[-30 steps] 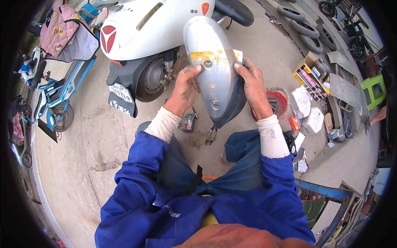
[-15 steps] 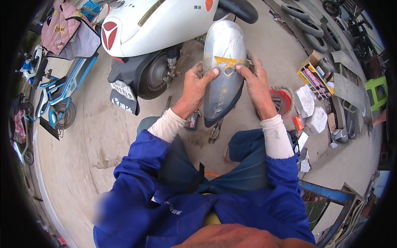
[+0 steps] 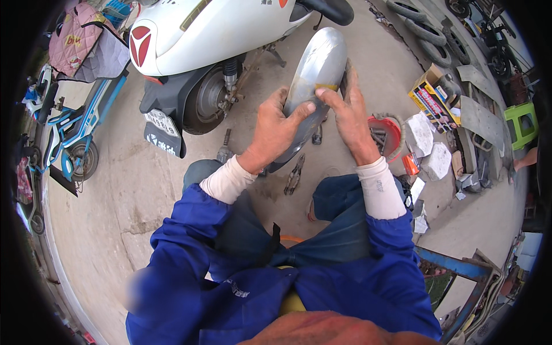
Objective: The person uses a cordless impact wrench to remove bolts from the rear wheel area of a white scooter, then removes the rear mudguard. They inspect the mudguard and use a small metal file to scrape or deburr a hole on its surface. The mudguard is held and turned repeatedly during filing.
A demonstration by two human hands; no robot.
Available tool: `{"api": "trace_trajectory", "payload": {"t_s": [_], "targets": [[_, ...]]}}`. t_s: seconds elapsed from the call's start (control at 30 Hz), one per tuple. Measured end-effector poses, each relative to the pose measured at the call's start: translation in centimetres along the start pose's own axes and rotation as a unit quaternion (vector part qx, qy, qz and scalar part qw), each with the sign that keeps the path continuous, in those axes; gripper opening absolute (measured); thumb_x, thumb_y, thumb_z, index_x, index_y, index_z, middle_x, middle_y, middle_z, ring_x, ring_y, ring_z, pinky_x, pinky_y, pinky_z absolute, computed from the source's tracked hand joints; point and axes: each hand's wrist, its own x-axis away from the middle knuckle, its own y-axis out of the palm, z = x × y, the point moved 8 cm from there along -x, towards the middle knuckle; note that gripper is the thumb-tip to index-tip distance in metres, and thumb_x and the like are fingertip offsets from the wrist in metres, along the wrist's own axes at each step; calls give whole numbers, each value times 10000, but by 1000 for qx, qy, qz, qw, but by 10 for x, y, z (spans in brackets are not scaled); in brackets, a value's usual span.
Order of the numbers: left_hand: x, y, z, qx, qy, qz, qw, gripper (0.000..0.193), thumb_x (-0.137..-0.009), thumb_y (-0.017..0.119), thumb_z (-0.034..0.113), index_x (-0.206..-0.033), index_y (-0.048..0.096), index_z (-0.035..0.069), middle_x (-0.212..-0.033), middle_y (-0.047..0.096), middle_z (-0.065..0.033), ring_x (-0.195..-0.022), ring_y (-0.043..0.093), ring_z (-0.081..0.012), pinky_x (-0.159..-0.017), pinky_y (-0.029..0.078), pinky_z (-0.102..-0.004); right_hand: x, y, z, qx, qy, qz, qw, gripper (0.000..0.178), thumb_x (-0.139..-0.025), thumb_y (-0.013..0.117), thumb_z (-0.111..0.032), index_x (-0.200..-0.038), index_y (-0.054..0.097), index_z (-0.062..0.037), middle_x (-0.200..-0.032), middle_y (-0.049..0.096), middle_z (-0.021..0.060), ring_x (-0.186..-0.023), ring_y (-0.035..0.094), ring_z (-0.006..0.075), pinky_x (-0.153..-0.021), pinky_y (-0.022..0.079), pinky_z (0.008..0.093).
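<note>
Between my two hands is a long, curved grey fender (image 3: 318, 60), worn and scuffed, with a yellow patch near its middle. My left hand (image 3: 277, 123) grips its left edge, thumb lying across the top. On the opposite edge my right hand (image 3: 349, 112) is closed, its thumb pressed by the yellow patch. The fender is tilted, its rounded end up and to the right; my left hand hides part of the lower end. Below it on the ground lie pliers (image 3: 295, 173) and a grey tool (image 3: 225, 150).
A white scooter (image 3: 195, 40) stands ahead to the left, its rear wheel (image 3: 208, 100) near my left hand. At right are a red basin (image 3: 386, 138) with metal parts, an open yellow-black box (image 3: 434, 100), white blocks (image 3: 421, 135) and several old tyres (image 3: 425, 31). A blue metal frame (image 3: 451, 263) stands near my right side.
The fender has turned in my hands: its upper end leans further right, and its face has rolled so less of the yellow patch shows. The pliers below are more exposed.
</note>
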Motion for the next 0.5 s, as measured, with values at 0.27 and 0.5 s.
{"api": "trace_trajectory", "payload": {"t_s": [0.27, 0.5], "targets": [[7, 2, 13, -47, 36, 1, 998, 433, -961, 769, 246, -1209, 622, -77, -1050, 716, -118, -927, 627, -125, -809, 531, -304, 4, 10, -2, -73, 16, -12, 997, 877, -859, 655, -201, -1603, 246, 19, -1501, 444, 170, -1378, 444, 276, -1151, 371, 367], [10, 0, 25, -89, 98, 20, 991, 406, -946, 784, 290, -1123, 642, -46, -841, 716, -155, -731, 656, -184, -668, 520, -345, 3, 9, 0, -78, 23, -11, 997, 846, -841, 609, -187, -1585, 266, 26, -1460, 462, 162, -1328, 459, 262, -1134, 377, 361]]}}
